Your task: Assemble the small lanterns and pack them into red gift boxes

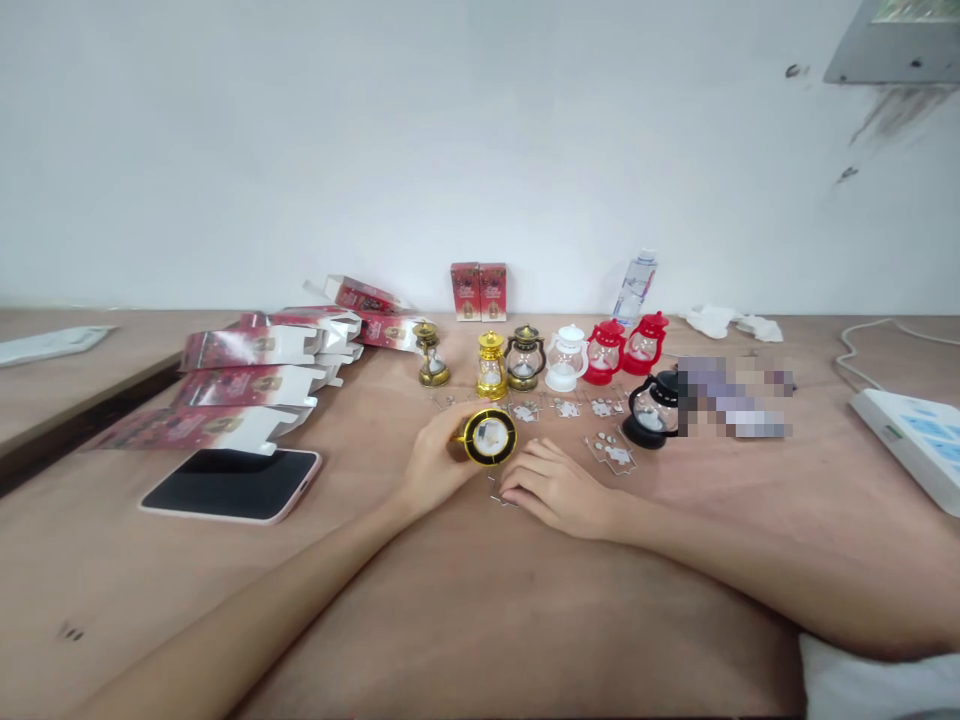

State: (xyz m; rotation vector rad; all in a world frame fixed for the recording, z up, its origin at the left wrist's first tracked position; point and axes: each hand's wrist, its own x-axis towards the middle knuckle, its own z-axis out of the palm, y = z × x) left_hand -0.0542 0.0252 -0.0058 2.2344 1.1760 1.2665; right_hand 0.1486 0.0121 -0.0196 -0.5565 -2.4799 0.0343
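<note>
My left hand (439,455) is wrapped round a gold mini lantern (490,437), tipped so that its round base faces me. The base shows a black ring with gold edges and a pale centre. Just right of it, my right hand (559,487) rests low over the table with fingers curled together; whatever they pinch, if anything, is hidden. Thin wire pieces (499,491) lie by its fingertips. Behind my hands stand a gold lantern (491,368), bronze lanterns (525,360), a white lantern (566,360) and red lanterns (604,354). A black lantern (651,412) leans at the right.
Small groups of white cut-outs and wires (613,452) lie before the lanterns. Flattened red boxes (240,385) pile at left, behind a phone (232,485). Two red boxes (478,292) and a bottle (636,288) stand by the wall. A power strip (911,440) sits right.
</note>
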